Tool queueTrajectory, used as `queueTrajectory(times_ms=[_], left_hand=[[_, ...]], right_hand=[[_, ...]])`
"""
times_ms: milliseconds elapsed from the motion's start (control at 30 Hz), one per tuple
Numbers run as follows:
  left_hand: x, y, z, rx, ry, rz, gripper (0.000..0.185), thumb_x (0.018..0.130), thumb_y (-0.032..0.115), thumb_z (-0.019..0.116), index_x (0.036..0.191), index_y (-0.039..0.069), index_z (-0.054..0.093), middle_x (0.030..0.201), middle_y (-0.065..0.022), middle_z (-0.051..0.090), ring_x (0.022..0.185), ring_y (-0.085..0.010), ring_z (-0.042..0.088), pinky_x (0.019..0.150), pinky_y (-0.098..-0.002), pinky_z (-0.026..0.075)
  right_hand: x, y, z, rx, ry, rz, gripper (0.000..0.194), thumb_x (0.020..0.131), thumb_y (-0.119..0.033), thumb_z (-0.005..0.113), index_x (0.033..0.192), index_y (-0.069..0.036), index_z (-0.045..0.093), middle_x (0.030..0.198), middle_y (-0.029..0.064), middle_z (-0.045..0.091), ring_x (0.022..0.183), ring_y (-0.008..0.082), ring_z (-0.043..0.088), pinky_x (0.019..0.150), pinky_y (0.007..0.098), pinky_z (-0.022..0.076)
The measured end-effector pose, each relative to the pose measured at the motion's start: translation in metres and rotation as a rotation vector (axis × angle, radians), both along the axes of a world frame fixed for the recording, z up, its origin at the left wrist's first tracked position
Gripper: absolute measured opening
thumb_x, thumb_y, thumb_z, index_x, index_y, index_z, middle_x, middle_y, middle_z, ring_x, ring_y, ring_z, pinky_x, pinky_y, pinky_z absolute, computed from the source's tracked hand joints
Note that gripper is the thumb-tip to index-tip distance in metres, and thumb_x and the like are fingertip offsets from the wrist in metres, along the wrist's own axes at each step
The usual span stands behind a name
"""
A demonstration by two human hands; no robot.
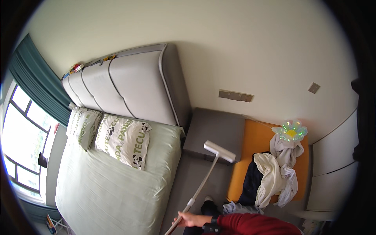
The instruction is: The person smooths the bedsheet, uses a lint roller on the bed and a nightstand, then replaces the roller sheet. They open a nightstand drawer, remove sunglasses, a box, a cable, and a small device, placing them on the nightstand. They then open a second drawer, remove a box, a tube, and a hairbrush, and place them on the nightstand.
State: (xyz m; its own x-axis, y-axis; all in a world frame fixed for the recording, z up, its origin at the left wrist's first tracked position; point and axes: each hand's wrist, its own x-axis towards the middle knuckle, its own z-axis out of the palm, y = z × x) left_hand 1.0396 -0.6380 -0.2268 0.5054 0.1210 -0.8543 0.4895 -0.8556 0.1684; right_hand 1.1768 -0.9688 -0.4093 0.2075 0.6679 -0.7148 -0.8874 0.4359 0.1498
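My right hand, at the end of a red sleeve, grips the pole of a telescopic long-handled roller. Its pale bar-shaped head is raised, in front of a grey nightstand as I see it; whether it touches anything I cannot tell. A wristband with a dark device circles my wrist. To the left of the pole is a bed with a pale green sheet. Two panda-print pillows lie by its headboard. My left hand is out of view.
Rumpled clothes and a shiny flower-shaped balloon lie on an orange surface at the right. A padded grey headboard carries small items on top. White cabinet doors stand far right; a green curtain hangs left.
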Motion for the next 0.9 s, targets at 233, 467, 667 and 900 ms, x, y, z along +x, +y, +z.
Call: queueTrajectory(times_ms=[233,467,667,900], left_hand=[[0.047,-0.112,-0.053,-0.198,-0.237,0.139,0.041,0.079,0.039,0.072,0.068,0.002,0.058,0.05,-0.0008,0.048,0.042,-0.012,0.043,0.038,-0.0337,0.035],[-0.048,-0.058,-0.016,0.018,-0.233,0.092,0.038,0.077,0.038,0.074,0.076,0.001,0.066,0.051,-0.0068,0.054,0.044,-0.0131,0.048,0.041,-0.0346,0.039],[-0.062,-0.026,0.023,0.087,-0.139,0.082,0.042,0.075,0.042,0.074,0.081,0.001,0.069,0.054,-0.0103,0.058,0.05,-0.0183,0.054,0.049,-0.0386,0.044],[0.023,-0.107,-0.003,-0.037,-0.299,-0.06,0.047,0.074,0.045,0.073,0.075,-0.001,0.067,0.061,-0.0212,0.061,0.057,-0.0354,0.061,0.054,-0.0455,0.046]], right_hand=[[0.107,-0.06,-0.055,-0.36,-0.324,0.102,0.044,0.097,-0.049,0.036,0.113,-0.009,0.043,0.089,0.0057,0.065,0.083,0.0315,0.069,0.069,0.0425,0.0568],[0.011,0.016,-0.041,-0.156,-0.195,0.242,0.045,0.098,-0.047,0.037,0.119,-0.007,0.041,0.091,0.0067,0.067,0.084,0.0296,0.069,0.069,0.0413,0.0565],[-0.011,0.043,-0.012,-0.204,-0.196,0.21,0.041,0.098,-0.043,0.038,0.117,-0.007,0.04,0.09,0.0065,0.068,0.082,0.0279,0.069,0.068,0.04,0.0551],[0.047,-0.043,-0.012,-0.368,-0.217,-0.044,0.036,0.098,-0.04,0.038,0.109,-0.006,0.041,0.086,0.0104,0.064,0.076,0.034,0.069,0.067,0.0452,0.058]])
